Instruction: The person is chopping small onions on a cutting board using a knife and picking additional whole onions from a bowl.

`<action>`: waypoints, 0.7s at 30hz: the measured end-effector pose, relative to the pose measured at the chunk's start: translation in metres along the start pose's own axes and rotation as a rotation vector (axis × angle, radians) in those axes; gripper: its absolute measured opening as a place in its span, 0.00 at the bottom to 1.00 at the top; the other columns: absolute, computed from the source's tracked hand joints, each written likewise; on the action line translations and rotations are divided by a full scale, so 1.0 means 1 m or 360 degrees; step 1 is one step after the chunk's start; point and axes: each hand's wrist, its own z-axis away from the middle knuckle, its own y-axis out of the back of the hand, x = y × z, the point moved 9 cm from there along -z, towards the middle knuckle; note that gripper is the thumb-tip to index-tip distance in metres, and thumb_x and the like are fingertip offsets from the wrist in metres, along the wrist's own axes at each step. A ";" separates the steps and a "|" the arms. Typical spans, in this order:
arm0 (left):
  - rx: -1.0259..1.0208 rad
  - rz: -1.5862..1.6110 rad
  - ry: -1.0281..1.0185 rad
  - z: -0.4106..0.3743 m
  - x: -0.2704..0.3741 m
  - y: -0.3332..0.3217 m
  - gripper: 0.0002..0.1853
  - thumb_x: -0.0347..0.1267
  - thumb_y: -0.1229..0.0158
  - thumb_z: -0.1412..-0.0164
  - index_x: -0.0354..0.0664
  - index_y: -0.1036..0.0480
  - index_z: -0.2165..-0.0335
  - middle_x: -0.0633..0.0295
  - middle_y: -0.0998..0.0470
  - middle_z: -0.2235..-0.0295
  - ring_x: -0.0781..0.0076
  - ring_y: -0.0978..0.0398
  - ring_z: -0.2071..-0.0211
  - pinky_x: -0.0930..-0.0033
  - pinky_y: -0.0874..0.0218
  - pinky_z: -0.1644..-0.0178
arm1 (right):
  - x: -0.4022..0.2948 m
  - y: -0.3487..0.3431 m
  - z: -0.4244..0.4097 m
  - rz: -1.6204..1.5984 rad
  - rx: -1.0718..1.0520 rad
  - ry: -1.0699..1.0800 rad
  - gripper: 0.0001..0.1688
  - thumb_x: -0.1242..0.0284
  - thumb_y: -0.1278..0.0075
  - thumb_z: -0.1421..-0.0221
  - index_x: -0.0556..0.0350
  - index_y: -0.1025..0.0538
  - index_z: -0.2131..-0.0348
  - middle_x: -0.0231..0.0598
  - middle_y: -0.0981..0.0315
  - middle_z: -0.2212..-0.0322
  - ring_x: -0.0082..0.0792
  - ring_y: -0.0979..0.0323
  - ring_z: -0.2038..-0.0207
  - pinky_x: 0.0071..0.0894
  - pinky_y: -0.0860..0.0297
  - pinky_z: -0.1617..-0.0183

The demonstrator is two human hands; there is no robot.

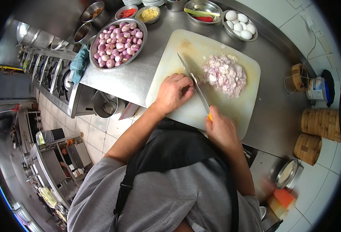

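In my right hand [221,126] is the yellow handle of a kitchen knife [200,93]. Its long blade points away from me across a white plastic cutting board [174,52]. My left hand [174,91] rests on the board with curled fingers, close against the left side of the blade. Whatever may be under those fingers is hidden. A pale slice [194,78] clings to the blade near the fingertips. Right of the knife lies a heap of thinly sliced shallots [225,75], with a few loose slices around it.
A steel bowl of peeled shallots [119,46] stands left of the board. Behind are bowls of cut red chilli [128,12], minced garlic [148,14], green stalks with a red chilli [203,14], and white eggs [241,26]. Bamboo steamers [319,124] stand at right; a teal cloth [79,63] hangs left.
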 end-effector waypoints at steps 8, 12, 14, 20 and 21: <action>0.0021 0.0001 -0.0003 -0.002 0.002 0.001 0.08 0.27 0.32 0.46 0.44 0.21 0.65 0.59 0.20 0.67 0.51 0.22 0.62 0.53 0.30 0.56 | 0.003 -0.005 -0.006 0.0013 0.0043 -0.0008 0.17 0.69 0.49 0.31 0.59 0.32 0.49 0.60 0.19 0.68 0.68 0.21 0.63 0.66 0.28 0.58; -0.0005 -0.0003 0.0005 0.000 0.003 0.002 0.07 0.27 0.33 0.45 0.44 0.21 0.66 0.59 0.20 0.67 0.51 0.23 0.62 0.53 0.30 0.56 | 0.004 0.001 -0.003 -0.0053 0.0060 0.0032 0.17 0.69 0.49 0.31 0.59 0.32 0.48 0.60 0.19 0.69 0.67 0.21 0.65 0.65 0.29 0.59; 0.0016 -0.0003 -0.0005 0.001 0.002 0.003 0.07 0.27 0.33 0.45 0.44 0.22 0.66 0.59 0.20 0.67 0.51 0.23 0.63 0.53 0.30 0.56 | 0.002 0.006 0.002 -0.0097 0.0031 0.0020 0.17 0.69 0.48 0.31 0.59 0.32 0.48 0.60 0.19 0.70 0.66 0.21 0.65 0.65 0.29 0.60; 0.0046 -0.0017 -0.0024 0.000 0.005 0.003 0.06 0.25 0.33 0.45 0.42 0.21 0.66 0.58 0.19 0.68 0.51 0.22 0.63 0.54 0.29 0.57 | -0.001 0.006 0.008 -0.0105 0.0012 0.0000 0.17 0.69 0.49 0.31 0.59 0.31 0.49 0.60 0.19 0.70 0.67 0.21 0.65 0.66 0.29 0.60; 0.0049 -0.0019 -0.0031 0.000 0.006 0.004 0.06 0.24 0.33 0.45 0.41 0.21 0.66 0.58 0.19 0.68 0.51 0.22 0.64 0.54 0.29 0.58 | -0.001 0.005 0.008 -0.0074 0.0019 -0.0010 0.16 0.69 0.49 0.31 0.59 0.32 0.49 0.60 0.19 0.70 0.68 0.21 0.65 0.66 0.29 0.60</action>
